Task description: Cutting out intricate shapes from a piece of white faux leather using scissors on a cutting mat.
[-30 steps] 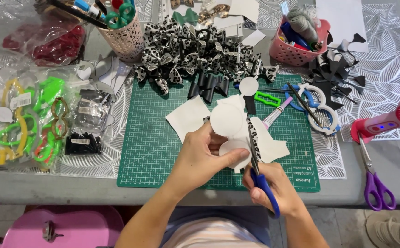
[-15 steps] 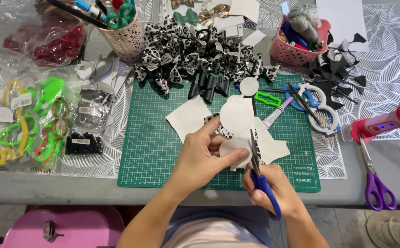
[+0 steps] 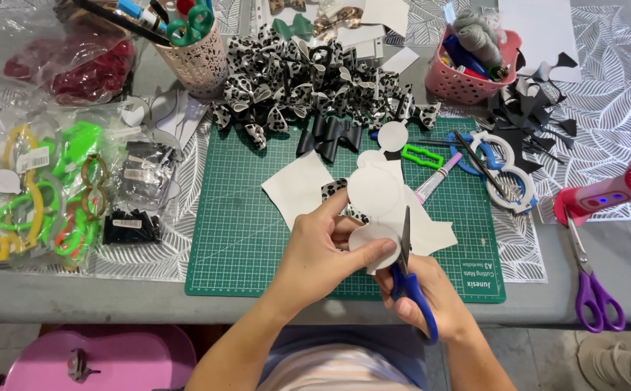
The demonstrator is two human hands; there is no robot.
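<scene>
Fingers of the left hand (image 3: pixel 323 246) pinch the white cut-out (image 3: pixel 375 194) above the green cutting mat (image 3: pixel 243 217); fingers of the right hand (image 3: pixel 431 297) grip the blue scissors (image 3: pixel 407 271), blades pointing away along the cut-out's right edge. Pink basket (image 3: pixel 460 80) holds thread and pens; perforated cup (image 3: pixel 196 61) holds scissors and markers.

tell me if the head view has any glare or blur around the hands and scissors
Head view: even, soft light, with only faint shadows under the left hand and right hand; the blue scissors and white paper shape look sharp; glare shows on the plastic bags at left; table edges bow slightly from the wide lens.
</scene>
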